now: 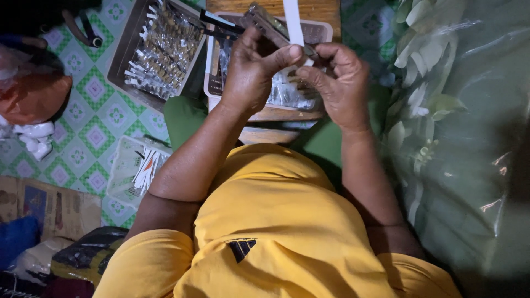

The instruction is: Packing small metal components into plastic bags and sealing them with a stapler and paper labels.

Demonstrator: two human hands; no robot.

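My left hand (251,72) and my right hand (337,83) meet above a white basket (212,88) of small clear-wrapped packets. Both pinch a narrow white strip (292,22) that runs up out of view, and the left hand also steadies a flat dark metal tool (265,22) against it. The thumbs and forefingers touch at the strip's lower end. The basket rests on a small wooden stool (276,135) in front of my yellow shirt.
A grey tray (124,60) with several wrapped packets lies on the green-patterned floor at upper left. A small white mesh basket (124,165) with strips sits by my left elbow. Bags and cardboard (49,207) lie left; a green leaf-printed plastic sheet (458,138) fills the right.
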